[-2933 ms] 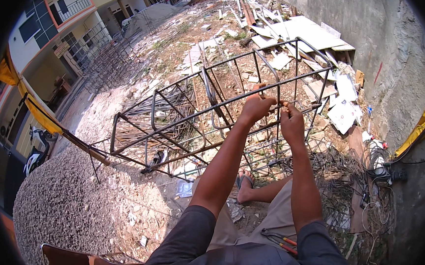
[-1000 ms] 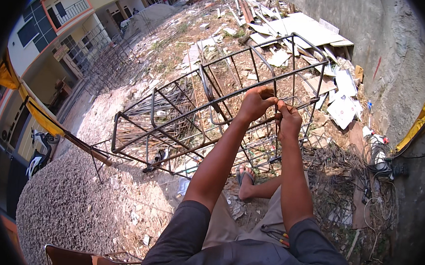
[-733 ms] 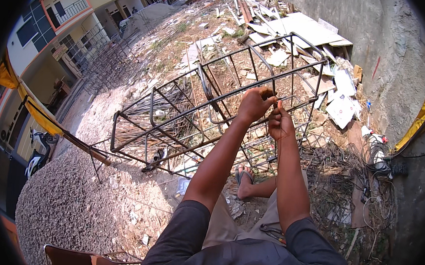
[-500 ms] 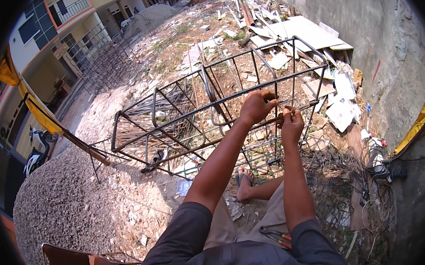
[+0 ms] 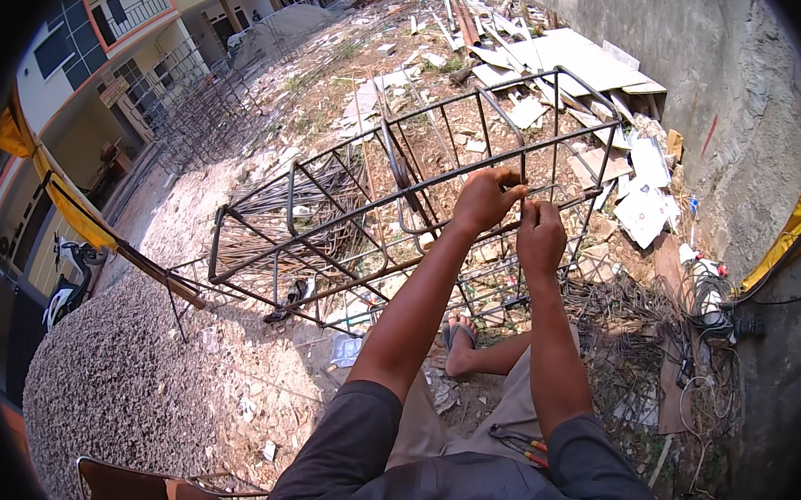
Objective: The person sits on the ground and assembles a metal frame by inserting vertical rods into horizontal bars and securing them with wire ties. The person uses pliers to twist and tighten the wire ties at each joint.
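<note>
A long cage of dark steel rebar (image 5: 357, 212), with rectangular stirrups, stretches across in front of me. At its right part, my left hand (image 5: 489, 200) is closed beside a crossbar, its fingers curled toward the upright of a stirrup (image 5: 557, 136). Just right of it and slightly lower, my right hand (image 5: 541, 238) is pinched, fingertips almost touching the left ones. What either hand holds is hidden between the fingers; a thin bent piece shows just right of them. Pincers (image 5: 519, 446) with red-orange handles lie on my lap.
Loose rebar rods (image 5: 273, 213) lie beneath the cage. A gravel heap (image 5: 117, 388) rises at the left, near a parked motorbike (image 5: 68, 287). Broken white boards (image 5: 571, 62) are piled before the concrete wall (image 5: 754, 108). Tangled wire (image 5: 628, 312) lies at the right.
My right hand has shifted slightly left and turned, bringing its fingertips closer to the left hand. The left hand has barely moved, and the cage stays in place.
</note>
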Demonstrator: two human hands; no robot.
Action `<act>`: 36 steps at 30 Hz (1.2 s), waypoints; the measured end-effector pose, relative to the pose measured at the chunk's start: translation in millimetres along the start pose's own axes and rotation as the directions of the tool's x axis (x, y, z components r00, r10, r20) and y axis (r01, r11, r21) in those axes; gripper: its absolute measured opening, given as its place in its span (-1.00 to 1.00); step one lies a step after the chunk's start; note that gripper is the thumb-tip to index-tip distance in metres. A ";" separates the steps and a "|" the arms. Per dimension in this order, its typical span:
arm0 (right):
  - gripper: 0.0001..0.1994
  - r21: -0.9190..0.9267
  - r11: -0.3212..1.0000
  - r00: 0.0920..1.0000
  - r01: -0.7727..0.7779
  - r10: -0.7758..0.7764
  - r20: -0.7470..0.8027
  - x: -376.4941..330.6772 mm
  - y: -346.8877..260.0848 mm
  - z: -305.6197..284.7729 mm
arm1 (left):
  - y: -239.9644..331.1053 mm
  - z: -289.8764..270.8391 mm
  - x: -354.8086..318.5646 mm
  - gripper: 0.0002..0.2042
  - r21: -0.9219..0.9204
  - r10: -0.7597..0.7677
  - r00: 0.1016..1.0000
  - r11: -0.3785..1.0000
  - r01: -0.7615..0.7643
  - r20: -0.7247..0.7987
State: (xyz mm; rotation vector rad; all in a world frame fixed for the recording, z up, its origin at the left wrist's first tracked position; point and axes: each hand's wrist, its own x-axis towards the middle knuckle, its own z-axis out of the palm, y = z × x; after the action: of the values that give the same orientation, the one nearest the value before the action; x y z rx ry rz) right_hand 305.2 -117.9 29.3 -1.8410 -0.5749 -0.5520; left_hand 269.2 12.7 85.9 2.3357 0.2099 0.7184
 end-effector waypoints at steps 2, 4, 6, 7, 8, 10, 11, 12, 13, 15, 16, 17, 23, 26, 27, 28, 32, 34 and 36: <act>-0.74 0.051 0.987 0.984 -0.152 0.146 0.106 4.0 1.3 -0.2 | 0.8 -1.0 -1.5 -0.73 0.031 0.013 1.000 0.999 -0.013 -0.007; -0.72 0.179 0.950 0.956 -0.257 0.222 0.193 7.9 12.1 4.4 | 1.6 -1.6 -0.8 -0.73 0.011 0.004 1.000 1.000 -0.004 -0.011; -0.69 0.394 0.866 0.942 -0.309 0.222 0.253 11.2 19.4 11.2 | 0.5 -1.6 -0.5 -0.73 0.003 0.001 1.000 1.000 -0.001 -0.014; -0.71 0.580 0.581 0.819 -0.571 0.363 0.444 10.7 24.4 11.4 | 0.2 -1.0 -0.9 -0.73 0.004 0.001 1.000 1.000 -0.001 -0.015; -0.73 0.639 0.355 0.731 -0.682 0.312 0.607 13.0 33.8 10.6 | -0.9 0.0 -0.6 -0.73 0.004 0.002 1.000 1.000 -0.002 -0.015; -0.77 0.554 -0.126 0.549 -0.823 0.075 0.832 20.1 59.1 5.4 | 1.1 1.4 2.0 -0.72 0.000 0.018 1.000 1.000 -0.018 -0.015; -0.79 0.537 -0.175 0.538 -0.825 0.049 0.842 18.9 56.4 5.2 | 0.2 0.6 2.7 -0.72 -0.003 0.016 1.000 1.000 -0.016 -0.010; -0.78 0.582 -0.051 0.570 -0.811 0.152 0.808 16.0 45.0 2.7 | -2.1 -0.2 1.6 -0.72 -0.003 0.010 1.000 1.000 -0.010 -0.006; -0.77 0.608 0.078 0.606 -0.790 0.247 0.756 13.2 34.0 -1.0 | -3.7 0.0 0.4 -0.71 -0.011 0.004 1.000 1.000 -0.004 -0.010; -0.70 0.582 0.495 0.761 -0.645 0.348 0.547 5.2 33.9 -11.7 | -1.0 0.3 1.4 -0.71 -0.028 0.003 1.000 1.000 -0.003 -0.017; -0.61 0.445 0.764 0.865 -0.467 0.289 0.411 -2.8 43.6 -24.2 | 1.3 1.0 2.7 -0.71 0.020 0.005 1.000 1.000 -0.005 -0.004; -0.57 0.331 0.895 0.936 -0.300 0.209 0.284 -18.7 37.1 -44.7 | 0.3 -0.7 -0.3 -0.71 0.027 -0.001 1.000 1.000 0.001 -0.012; -0.49 -0.438 0.896 0.421 0.068 0.373 0.827 -150.8 43.5 -194.7 | -4.7 -0.3 -0.5 -0.71 0.028 -0.030 0.999 0.999 0.030 -0.022; -0.35 -0.383 0.892 0.104 0.242 0.369 0.924 -224.1 41.2 -245.5 | -0.8 3.2 2.6 -0.70 -0.008 -0.028 1.000 1.000 0.028 -0.001; -0.33 -0.395 0.878 0.116 0.272 0.377 0.919 -235.1 39.5 -248.0 | -1.8 1.5 1.5 -0.69 -0.024 -0.031 1.000 0.999 0.031 -0.001; -0.31 -0.405 0.862 0.129 0.304 0.384 0.914 -243.5 31.4 -247.6 | -2.4 -1.4 -2.1 -0.69 -0.027 -0.045 0.999 0.999 0.045 0.004; -0.37 -0.403 0.860 0.094 0.313 0.394 0.914 -249.0 33.2 -244.8 | 3.3 -1.7 -3.8 -0.69 -0.012 -0.034 0.999 0.999 0.034 0.001; -0.42 -0.366 0.872 0.050 0.324 0.371 0.927 -248.6 36.8 -244.4 | 7.7 -1.1 -2.1 -0.70 -0.011 -0.035 0.999 0.999 0.035 0.014; -0.45 -0.374 0.868 0.024 0.328 0.388 0.921 -250.4 34.2 -247.5 | 4.0 0.0 -1.8 -0.69 -0.073 -0.055 0.998 0.996 0.056 0.006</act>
State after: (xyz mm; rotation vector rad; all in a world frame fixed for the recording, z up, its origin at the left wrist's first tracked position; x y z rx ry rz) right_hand 107.8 -393.1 -72.6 -2.5868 -1.4477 1.0554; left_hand 267.5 9.1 87.7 2.2530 0.2416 0.6827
